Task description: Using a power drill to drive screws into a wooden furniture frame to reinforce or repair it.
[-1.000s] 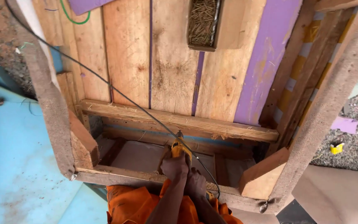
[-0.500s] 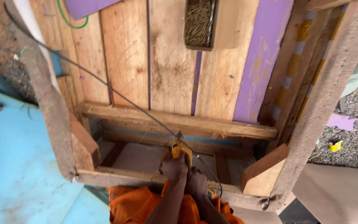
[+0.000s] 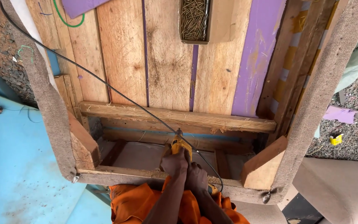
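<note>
**Both hands on a yellow tool inside a wooden frame**

Most of the tool is hidden: only a yellow body and a dark tip show above the hands, and its kind is hard to make out. The left hand and right hand overlap, both with fingers closed around the tool; which fingers grip which part cannot be told. The forearms are cut off by the lower edge, above orange cloth.

The tool sits low in the frame, just below a crossbar, its tip pointing at it. A black cord runs from it up to the left across the planks.

A box of nails lies on the planks. Gravel lies to the right, a blue sheet to the left.
</note>
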